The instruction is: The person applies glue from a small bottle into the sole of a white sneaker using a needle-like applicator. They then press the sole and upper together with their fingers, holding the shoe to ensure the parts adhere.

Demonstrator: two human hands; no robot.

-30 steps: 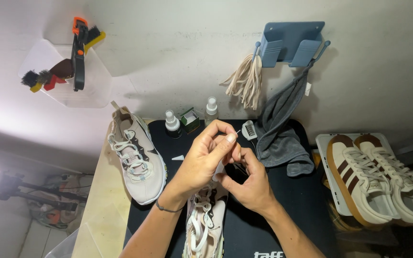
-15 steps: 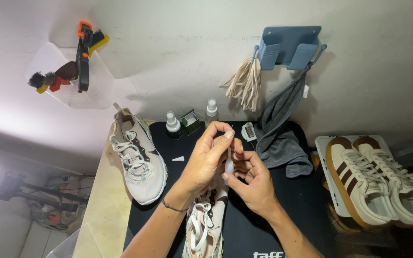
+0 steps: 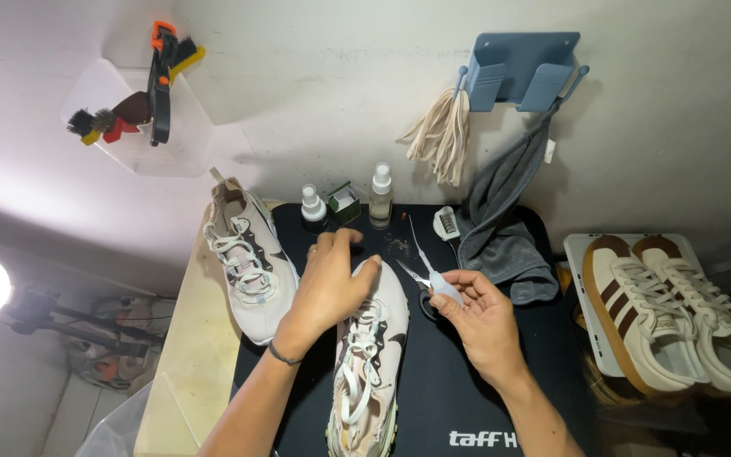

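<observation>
Your left hand (image 3: 329,283) lay cupped over the toe of the pale sneaker (image 3: 367,364) on the black mat (image 3: 467,398), fingers curled around its front and gripping it. Your right hand (image 3: 480,317) pinched a pair of small scissors (image 3: 425,275), blades parted, just beside the shoe's toe. The matching sneaker (image 3: 243,254) rested to the left, near two spray bottles (image 3: 380,196) and a grey towel (image 3: 505,228).

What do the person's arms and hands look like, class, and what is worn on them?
Both forearms are bare, with no sleeves in view. The left hand has a thin dark band around its wrist and a ring on one of its fingers. The right hand wears nothing visible.
</observation>
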